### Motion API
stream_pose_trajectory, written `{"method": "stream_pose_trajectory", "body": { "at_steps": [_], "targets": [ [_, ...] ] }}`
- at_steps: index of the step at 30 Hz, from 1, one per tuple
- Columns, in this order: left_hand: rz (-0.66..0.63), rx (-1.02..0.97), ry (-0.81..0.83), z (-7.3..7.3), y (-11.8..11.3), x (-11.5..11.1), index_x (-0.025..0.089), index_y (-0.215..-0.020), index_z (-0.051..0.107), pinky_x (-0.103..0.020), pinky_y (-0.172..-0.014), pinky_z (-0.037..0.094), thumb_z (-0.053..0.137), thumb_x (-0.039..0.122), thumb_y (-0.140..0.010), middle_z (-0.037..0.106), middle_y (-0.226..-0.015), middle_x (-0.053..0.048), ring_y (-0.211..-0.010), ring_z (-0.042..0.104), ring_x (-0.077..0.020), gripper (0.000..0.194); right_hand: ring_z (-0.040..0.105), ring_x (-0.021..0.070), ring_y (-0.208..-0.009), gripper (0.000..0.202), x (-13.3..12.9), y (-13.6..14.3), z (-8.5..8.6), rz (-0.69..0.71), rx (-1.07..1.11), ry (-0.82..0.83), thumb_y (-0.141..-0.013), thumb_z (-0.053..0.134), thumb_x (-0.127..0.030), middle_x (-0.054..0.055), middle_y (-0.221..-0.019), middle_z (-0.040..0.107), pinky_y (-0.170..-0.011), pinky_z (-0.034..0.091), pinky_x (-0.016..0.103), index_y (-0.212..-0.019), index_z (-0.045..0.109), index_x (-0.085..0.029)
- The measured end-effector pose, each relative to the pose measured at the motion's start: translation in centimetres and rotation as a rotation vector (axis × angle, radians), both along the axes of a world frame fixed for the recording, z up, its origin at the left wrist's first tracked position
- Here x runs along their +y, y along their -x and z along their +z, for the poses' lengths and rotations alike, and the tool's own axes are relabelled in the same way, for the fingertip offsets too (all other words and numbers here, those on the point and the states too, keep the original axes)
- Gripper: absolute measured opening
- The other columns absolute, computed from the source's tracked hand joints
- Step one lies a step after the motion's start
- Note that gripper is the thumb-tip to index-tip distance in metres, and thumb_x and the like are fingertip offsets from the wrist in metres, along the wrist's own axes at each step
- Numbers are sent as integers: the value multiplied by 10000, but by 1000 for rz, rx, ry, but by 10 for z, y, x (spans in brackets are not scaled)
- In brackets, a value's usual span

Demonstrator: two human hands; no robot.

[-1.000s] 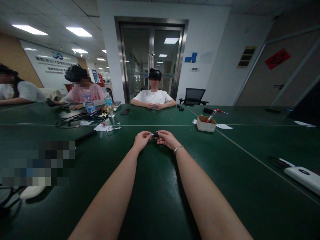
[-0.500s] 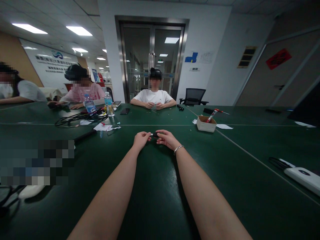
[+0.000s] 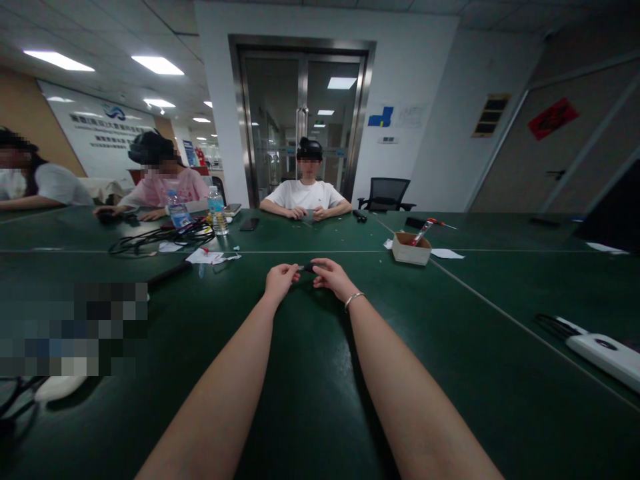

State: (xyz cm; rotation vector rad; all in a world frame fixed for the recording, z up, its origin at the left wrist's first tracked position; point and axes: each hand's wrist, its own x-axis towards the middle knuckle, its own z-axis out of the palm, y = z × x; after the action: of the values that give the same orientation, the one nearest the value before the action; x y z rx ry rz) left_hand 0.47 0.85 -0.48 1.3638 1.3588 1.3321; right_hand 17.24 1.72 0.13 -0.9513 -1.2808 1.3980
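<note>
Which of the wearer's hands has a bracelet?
The right hand, at the dark end of the small object: a silver bracelet circles its wrist, while the left hand wears none.

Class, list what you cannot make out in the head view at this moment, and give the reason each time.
In the head view:
- Small item: too small to identify; the left hand and right hand partly cover it.
- Bottom of the box: hidden by its near side.
- White device: cut off by the right edge.
- Whatever lies under the pixelated patch: masked.
</note>
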Motion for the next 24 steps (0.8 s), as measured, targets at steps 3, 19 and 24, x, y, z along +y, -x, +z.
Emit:
{"method": "stream_pose_trajectory", "body": {
  "at_steps": [3,19,24],
  "targets": [
    [12,5,-15,-3,1,2,123,-793,664,-226,-539,433,597,395,-755,682,-716,-77,-619,613,-134,283,585,59,-504,191,1,0,-1,25,7,0,-796,615,-132,17,-815,639,-498,572,209,-981,596,-177],
    [-2,-2,-1,-2,3,3,130,-706,645,-224,-523,414,593,435,-736,659,-655,-57,-566,582,-118,311,603,76,-544,190,0,3,6,45,-63,-51,-774,630,-116,3,-765,620,-486,555,205,-951,597,-179],
    [-2,-2,-2,0,3,3,134,-677,638,-222,-505,398,604,460,-714,634,-614,-41,-532,550,-109,330,607,79,-563,197,2,4,4,45,-80,-73,-765,636,-119,-5,-747,610,-502,556,207,-948,599,-181]
  ]
}}
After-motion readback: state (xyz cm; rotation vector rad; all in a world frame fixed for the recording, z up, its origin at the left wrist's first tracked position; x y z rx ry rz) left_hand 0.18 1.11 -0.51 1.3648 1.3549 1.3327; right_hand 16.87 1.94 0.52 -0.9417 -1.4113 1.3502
